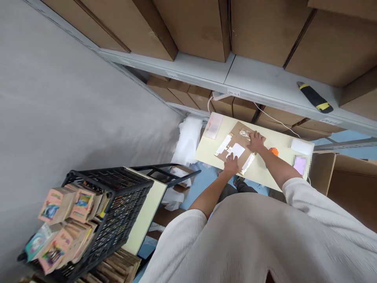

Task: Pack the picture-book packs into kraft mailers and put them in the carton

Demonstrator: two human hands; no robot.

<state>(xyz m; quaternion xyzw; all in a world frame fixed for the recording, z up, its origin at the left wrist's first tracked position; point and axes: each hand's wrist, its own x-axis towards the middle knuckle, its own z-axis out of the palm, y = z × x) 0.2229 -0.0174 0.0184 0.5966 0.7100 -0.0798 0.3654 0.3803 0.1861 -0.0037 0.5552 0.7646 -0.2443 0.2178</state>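
On the table (266,173), the cardboard package (235,139) is apparently steadied by the right hand (256,141), fingers spread, while its label (238,149) is seemingly smoothed by the left hand (231,165), fingers loosely open; even pressure seems needed next.

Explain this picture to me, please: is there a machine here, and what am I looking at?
There is no robot here, only a person working bare-handed. The single picture comes from a camera worn on the person's head, so you look down past their white shirt at their arms.

On the pale table lies a flat piece of brown cardboard with shiny tape. The left hand touches a white label on it; the right hand rests at its edge. Neither seems to lift anything. An orange object, too small to identify, lies nearby.

A yellow-and-black cutter lies on the shelf; a black crate holds books.
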